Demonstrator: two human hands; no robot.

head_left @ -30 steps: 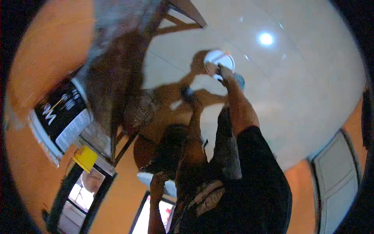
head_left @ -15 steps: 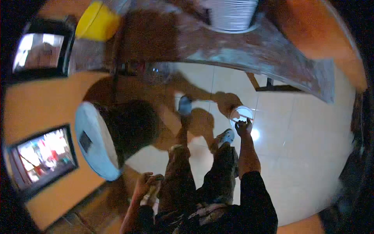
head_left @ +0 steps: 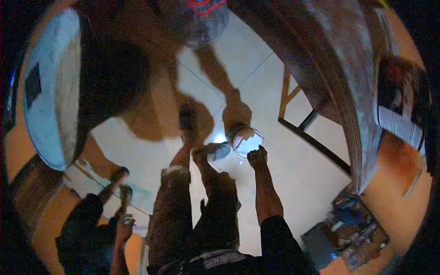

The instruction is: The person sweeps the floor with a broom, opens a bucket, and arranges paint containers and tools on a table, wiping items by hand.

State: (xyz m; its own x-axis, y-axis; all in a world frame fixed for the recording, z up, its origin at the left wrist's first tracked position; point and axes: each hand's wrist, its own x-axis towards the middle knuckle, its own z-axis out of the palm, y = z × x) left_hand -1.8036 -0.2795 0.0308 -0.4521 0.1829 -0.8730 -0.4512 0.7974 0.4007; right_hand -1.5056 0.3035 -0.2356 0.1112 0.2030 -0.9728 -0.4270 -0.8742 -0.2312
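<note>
My right hand [head_left: 257,156] is closed on the rim or handle of a round white bucket [head_left: 248,140], which hangs low in front of my legs. Its inside looks pale, with a shadow across it. At the lower left my left hand [head_left: 124,229] is closed around a small light object that is too blurred to name. My feet, one in a greyish shoe [head_left: 219,151], are just left of the bucket.
A long worn table [head_left: 337,59] with a dark leg frame [head_left: 316,144] runs along the right. Cluttered items [head_left: 350,233] lie at the lower right. A large round drum-like object [head_left: 52,91] is at the left. Another person [head_left: 85,233] is at the lower left.
The view has turned, bringing the table to the right side and the round object to the far left. Another person has come into view. My right hand still holds the bucket.
</note>
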